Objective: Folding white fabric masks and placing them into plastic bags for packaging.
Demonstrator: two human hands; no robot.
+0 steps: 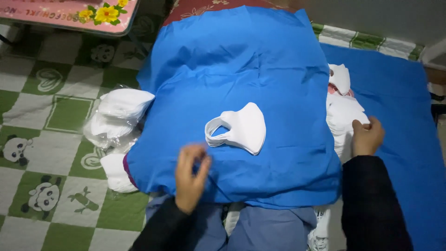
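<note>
Resting half-curled on blue cloth (260,69), my left hand (190,179) holds nothing; white mask (239,129) at one o'clock; right hand (367,137) grips the mask pile (343,109).

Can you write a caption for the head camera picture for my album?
White mask lies on blue cloth; left hand rests on the cloth, right hand touches a pile of masks.

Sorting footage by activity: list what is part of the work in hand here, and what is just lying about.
In use:
left hand
right hand
white mask on blue cloth
mask pile under the right hand

Lying about:
bagged masks
panda floor mat
pink flowered table
</note>
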